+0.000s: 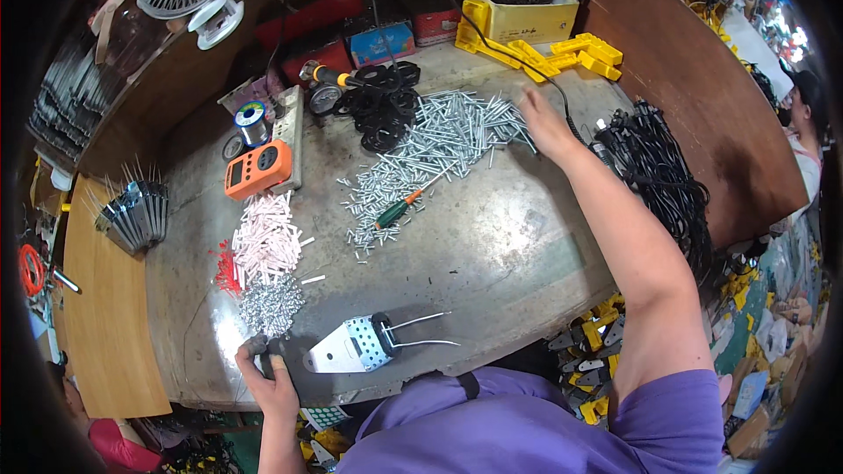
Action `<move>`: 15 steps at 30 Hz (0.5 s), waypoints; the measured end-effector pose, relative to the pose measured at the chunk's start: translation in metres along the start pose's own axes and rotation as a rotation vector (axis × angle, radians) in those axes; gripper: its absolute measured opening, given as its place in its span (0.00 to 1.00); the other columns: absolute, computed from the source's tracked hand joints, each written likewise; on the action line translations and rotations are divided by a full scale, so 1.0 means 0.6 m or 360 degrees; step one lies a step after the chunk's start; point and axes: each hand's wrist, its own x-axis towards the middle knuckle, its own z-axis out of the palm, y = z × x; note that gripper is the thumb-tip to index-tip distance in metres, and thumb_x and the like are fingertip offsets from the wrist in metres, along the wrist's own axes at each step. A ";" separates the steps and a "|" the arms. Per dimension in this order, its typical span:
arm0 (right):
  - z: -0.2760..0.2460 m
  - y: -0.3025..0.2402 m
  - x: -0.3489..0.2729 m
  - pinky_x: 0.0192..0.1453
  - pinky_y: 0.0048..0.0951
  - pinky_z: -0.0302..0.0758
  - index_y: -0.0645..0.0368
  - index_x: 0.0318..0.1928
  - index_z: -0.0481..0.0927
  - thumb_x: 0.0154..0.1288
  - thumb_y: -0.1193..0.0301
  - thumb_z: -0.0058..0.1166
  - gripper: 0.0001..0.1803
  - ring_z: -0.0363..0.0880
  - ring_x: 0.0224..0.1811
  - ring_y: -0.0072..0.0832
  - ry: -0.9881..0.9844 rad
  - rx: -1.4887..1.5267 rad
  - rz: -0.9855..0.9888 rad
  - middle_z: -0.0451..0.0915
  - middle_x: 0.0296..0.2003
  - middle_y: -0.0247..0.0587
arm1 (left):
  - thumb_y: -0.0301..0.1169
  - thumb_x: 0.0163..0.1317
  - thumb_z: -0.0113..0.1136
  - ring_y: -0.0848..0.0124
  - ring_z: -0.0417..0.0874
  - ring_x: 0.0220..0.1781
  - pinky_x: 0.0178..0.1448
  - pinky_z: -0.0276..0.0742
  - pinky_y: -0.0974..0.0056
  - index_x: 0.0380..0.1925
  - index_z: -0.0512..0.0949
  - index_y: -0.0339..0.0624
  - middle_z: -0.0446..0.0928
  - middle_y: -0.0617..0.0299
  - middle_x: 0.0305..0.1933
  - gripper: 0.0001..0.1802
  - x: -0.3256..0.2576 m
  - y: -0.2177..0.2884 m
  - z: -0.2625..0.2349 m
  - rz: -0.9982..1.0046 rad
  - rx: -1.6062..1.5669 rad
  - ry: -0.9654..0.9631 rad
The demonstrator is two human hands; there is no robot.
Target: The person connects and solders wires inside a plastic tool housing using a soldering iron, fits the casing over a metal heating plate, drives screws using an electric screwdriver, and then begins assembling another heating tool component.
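My left hand (270, 384) is at the near left of the metal table, by a heap of small silvery screws (272, 305). Dark covers sit on its fingertips; thumb and forefinger are apart, and I see nothing held between them. My right hand (546, 123) reaches to the right end of a large pile of silvery metal rods (465, 132); its fingertips are too indistinct to tell their grip. Between my arms lies a perforated silver metal plate (349, 347) with a black part and two wire prongs. A green-handled screwdriver (399, 209) lies on the rods.
White tubes (266, 241) and small red pieces (227, 268) lie left, below an orange meter (257, 169) and a solder spool (252, 125). Black rings (382, 105) and yellow plastic trays (597, 54) are farther back. Black cables (659, 167) are heaped right, beside a wooden panel (694, 79).
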 end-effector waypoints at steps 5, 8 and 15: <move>0.019 0.001 0.032 0.69 0.37 0.58 0.64 0.60 0.71 0.70 0.54 0.38 0.29 0.63 0.67 0.45 0.0012 -0.0483 -0.0099 0.68 0.63 0.52 | 0.21 0.58 0.51 0.63 0.69 0.51 0.61 0.63 0.61 0.50 0.65 0.32 0.69 0.52 0.46 0.18 0.001 0.004 0.001 -0.0029 0.0003 0.0001; 0.040 -0.008 0.037 0.72 0.36 0.55 0.65 0.60 0.70 0.71 0.51 0.35 0.31 0.60 0.69 0.43 -0.0145 -0.0565 -0.0182 0.65 0.65 0.53 | 0.20 0.58 0.52 0.63 0.70 0.50 0.59 0.63 0.61 0.48 0.66 0.32 0.69 0.53 0.45 0.17 0.001 0.003 0.002 -0.0017 -0.0019 0.0047; 0.075 -0.051 -0.010 0.67 0.41 0.61 0.67 0.57 0.71 0.70 0.51 0.42 0.31 0.66 0.62 0.50 -0.0091 -0.0272 -0.0245 0.71 0.57 0.58 | 0.19 0.57 0.52 0.63 0.70 0.49 0.59 0.64 0.62 0.47 0.66 0.32 0.69 0.52 0.44 0.16 0.004 0.015 0.001 -0.0018 -0.0013 -0.0033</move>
